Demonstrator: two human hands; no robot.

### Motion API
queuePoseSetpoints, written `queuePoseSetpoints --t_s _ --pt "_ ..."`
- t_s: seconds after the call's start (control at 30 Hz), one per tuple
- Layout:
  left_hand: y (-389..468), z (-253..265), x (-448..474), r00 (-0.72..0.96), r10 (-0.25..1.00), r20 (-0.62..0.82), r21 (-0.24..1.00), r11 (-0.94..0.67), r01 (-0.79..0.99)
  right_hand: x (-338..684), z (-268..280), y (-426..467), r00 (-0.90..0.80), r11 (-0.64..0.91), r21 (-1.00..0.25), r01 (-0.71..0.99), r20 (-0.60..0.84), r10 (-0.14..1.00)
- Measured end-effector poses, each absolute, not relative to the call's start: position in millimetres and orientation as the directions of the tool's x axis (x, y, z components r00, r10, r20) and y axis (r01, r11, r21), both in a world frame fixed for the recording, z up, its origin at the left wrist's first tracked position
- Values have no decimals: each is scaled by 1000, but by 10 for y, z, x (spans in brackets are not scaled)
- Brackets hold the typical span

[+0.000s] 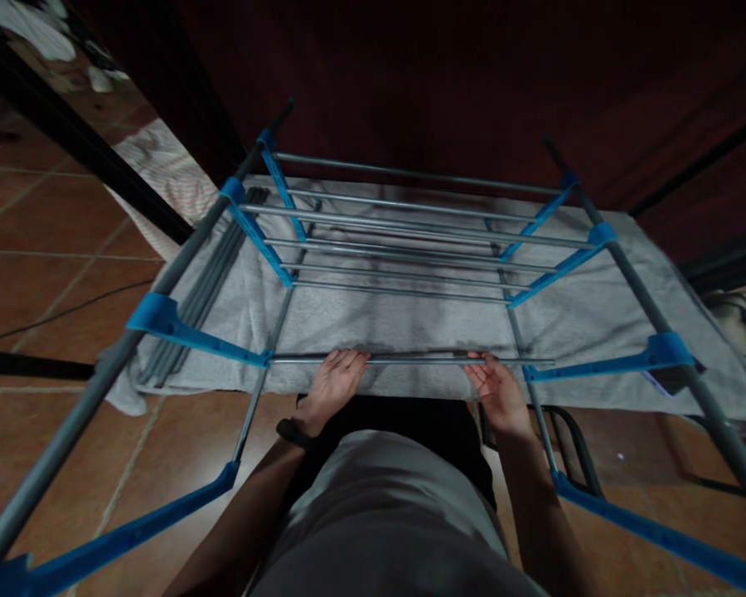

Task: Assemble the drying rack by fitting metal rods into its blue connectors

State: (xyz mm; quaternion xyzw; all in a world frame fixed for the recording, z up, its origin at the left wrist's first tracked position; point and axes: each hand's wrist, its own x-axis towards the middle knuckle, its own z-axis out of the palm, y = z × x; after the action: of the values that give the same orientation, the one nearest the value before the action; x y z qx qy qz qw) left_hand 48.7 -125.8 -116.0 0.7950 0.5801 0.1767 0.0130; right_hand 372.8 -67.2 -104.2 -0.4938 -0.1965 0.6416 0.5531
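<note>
A thin grey metal tube (423, 360) lies crosswise in front of me in a rack frame of grey poles and blue plastic brackets. My left hand (337, 379), with a dark band on its wrist, is closed over the tube from above. My right hand (498, 393) pinches the tube farther right between thumb and fingers. The tube's left end meets the left blue bracket (211, 338). Its right end reaches across the tip of the right blue bracket (603, 365); whether it is seated there I cannot tell. Several crossbars (410, 224) span the brackets behind it.
The rack lies over a grey cloth (360, 323) on a bench-like surface. Several loose grey tubes (205, 286) lie at the left. Lower blue brackets (130, 531) flank my arms. A dark red cloth (435, 91) hangs behind. Tiled floor (43, 315) shows at left.
</note>
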Motion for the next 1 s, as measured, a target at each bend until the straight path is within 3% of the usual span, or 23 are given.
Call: queuePoseSetpoints --t_s 0.4,1.0 --pt "-1395 -1114 500 281 924 259 264 -348 900 3734 -1048 -730 116 -320 -803 -502 -429 896" --pt "-1355 -1236 424 337 874 350 161 -411 897 3566 -1283 -904 38 -384 -728 -568 -489 871"
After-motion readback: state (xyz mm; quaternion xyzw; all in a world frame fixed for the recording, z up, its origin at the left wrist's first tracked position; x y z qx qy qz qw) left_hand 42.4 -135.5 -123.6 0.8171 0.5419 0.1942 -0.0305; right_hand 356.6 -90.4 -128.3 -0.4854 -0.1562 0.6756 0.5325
